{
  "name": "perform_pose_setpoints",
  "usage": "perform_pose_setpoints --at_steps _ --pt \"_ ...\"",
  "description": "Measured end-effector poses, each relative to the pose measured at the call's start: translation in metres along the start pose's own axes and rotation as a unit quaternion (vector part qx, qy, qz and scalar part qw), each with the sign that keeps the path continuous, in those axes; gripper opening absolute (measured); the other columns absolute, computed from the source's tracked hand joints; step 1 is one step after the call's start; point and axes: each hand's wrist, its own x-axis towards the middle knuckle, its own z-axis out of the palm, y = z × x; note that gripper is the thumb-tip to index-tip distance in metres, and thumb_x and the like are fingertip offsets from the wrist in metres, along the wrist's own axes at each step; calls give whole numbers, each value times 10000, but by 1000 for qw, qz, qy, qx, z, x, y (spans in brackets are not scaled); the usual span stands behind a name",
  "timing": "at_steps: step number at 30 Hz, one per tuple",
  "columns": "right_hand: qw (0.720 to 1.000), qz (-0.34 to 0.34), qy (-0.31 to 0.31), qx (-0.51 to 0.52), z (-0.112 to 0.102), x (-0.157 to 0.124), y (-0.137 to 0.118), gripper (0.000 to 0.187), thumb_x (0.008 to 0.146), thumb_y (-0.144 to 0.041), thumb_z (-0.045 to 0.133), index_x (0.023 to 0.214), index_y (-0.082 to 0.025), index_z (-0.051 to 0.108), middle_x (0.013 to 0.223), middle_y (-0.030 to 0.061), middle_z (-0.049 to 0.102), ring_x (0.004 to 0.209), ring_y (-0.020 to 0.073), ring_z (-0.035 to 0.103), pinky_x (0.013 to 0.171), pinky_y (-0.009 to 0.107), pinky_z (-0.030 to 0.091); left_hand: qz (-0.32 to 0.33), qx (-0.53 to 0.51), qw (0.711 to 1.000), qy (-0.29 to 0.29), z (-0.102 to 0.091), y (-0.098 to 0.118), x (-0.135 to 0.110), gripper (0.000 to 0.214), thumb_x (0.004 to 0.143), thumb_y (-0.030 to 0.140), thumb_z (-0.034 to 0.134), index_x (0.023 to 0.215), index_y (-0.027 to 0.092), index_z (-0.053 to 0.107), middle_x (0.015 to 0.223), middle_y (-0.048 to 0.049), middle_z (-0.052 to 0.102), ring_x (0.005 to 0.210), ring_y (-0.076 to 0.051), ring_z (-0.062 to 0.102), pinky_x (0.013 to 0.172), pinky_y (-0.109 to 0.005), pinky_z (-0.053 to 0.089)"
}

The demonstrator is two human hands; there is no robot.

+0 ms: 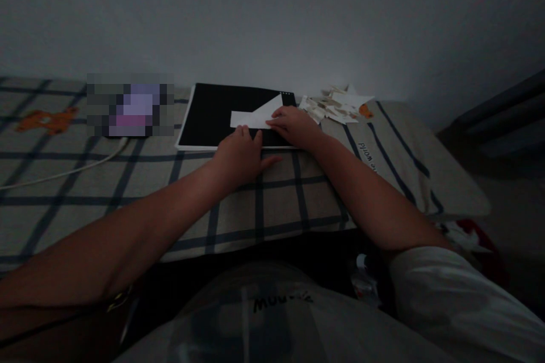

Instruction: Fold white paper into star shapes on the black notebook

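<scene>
Currently: white paper (261,113) on a black book (208,113)

Through the head camera, I see the paper lying near the right part of the book, one pointed flap rising toward the book's far edge. My left hand (238,150) has its fingertips at the paper's near edge, thumb spread out to the side. My right hand (300,125) has its fingers at the paper's right end; I cannot tell whether they pinch it. The two hands are apart. Paper scraps (330,109) lie just beside the book on its right. On the left of the cloth-covered surface (157,178), I see a pixelated phone (134,113), a white cable (85,169) and an orange piece (46,121).
</scene>
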Motion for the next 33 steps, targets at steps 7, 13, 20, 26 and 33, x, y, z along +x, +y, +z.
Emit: perform_pose_setpoints --at_steps 7,13,20,26,33 --pt "998 -44 -11 -53 -9 -3 -17 406 1118 -177 555 1366 -299 852 1352 119 788 1215 304 632 953 438 432 7 2 1000 12 1 -1 0 919 1111 807 469 1659 77 577 1570 -312 666 1457 -443 646 1135 -463 566" --pt "994 -53 -46 -85 -8 -3 -23 477 1116 -154 524 1474 -315 796 1415 119 773 1197 296 638 909 431 423 15 3 1000 11 3 -1 0 977 1096 815 501 1698 46 522 1610 -338 622 1469 -453 628 1148 -471 558" --pt "989 -66 -61 -119 -10 -5 -27 534 1146 -176 468 1592 -359 698 1419 118 745 1211 300 607 899 424 409 21 -3 1000 9 4 -2 1 992 1091 813 513 1687 20 527 1637 -346 609 1529 -462 596 1204 -477 529" --pt "990 -49 -47 -123 -8 -5 -34 488 1163 -212 487 1558 -363 730 1403 125 742 1242 326 600 927 439 424 20 -7 1000 14 7 -2 1 1028 1072 825 545 1699 11 510 1679 -356 572 1570 -462 568 1255 -483 495" --pt "990 -41 -39 -127 -15 -5 -32 408 1167 -231 505 1406 -314 825 1347 147 753 1240 358 581 905 457 403 12 2 1000 1 2 0 0 1034 1071 837 538 1731 43 486 1694 -370 549 1557 -491 576 1203 -526 533"
